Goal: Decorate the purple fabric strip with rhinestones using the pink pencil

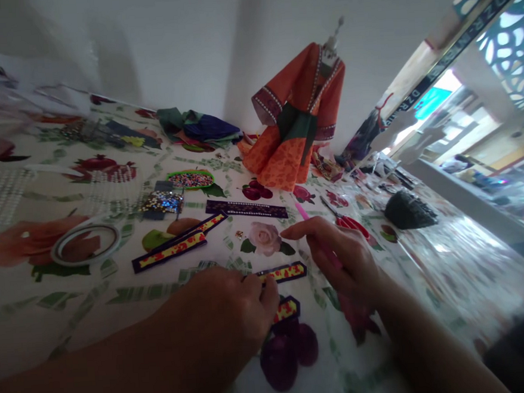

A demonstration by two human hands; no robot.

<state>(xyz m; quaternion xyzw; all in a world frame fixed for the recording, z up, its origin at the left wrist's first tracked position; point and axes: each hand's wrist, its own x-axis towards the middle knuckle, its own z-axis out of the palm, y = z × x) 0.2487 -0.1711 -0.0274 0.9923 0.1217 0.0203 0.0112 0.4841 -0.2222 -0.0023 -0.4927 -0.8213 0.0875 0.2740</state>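
Note:
My left hand (234,306) is closed at the lower middle, its fingertips on a dark-edged strip with a yellow and red pattern (287,272). A second such strip (288,310) shows just below, partly hidden by the hand. To the right, my right hand (344,256) is closed around a pink pen-like stick (302,211), with the index finger pointing left. Two more patterned strips (171,251) overlap left of the printed rose. Behind them lies a dark lace band (246,209).
A white tape roll (86,242), a sequin packet (162,201) and a green dish of beads (191,178) lie left. A small orange dress (301,110) stands at the back. Red scissors (352,225) and a black object (409,209) lie right.

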